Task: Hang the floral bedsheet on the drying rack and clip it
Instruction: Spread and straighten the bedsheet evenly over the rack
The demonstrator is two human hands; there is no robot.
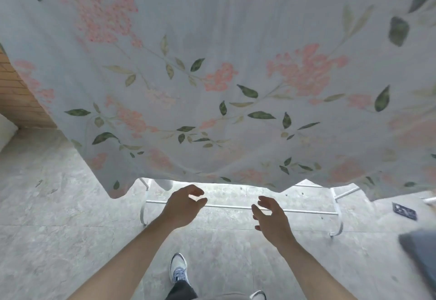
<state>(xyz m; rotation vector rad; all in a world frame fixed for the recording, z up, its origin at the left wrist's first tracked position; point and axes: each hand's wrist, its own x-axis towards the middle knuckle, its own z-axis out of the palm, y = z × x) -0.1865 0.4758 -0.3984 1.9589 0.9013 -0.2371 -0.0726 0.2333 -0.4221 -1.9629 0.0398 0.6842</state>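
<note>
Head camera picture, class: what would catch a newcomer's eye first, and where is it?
The pale blue bedsheet printed with pink flowers and green leaves fills the upper two thirds, hanging down. Just under its lower edge, two bare hands reach forward with loosely curled fingers, holding nothing: left hand, right hand. Behind them the white metal drying rack's base bar crosses the grey tiled floor.

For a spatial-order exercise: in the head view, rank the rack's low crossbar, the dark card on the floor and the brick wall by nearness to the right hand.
From the right hand:
1. Low crossbar, just beyond the fingers.
2. Dark card, on the floor, far right.
3. Brick wall, far left.
</note>
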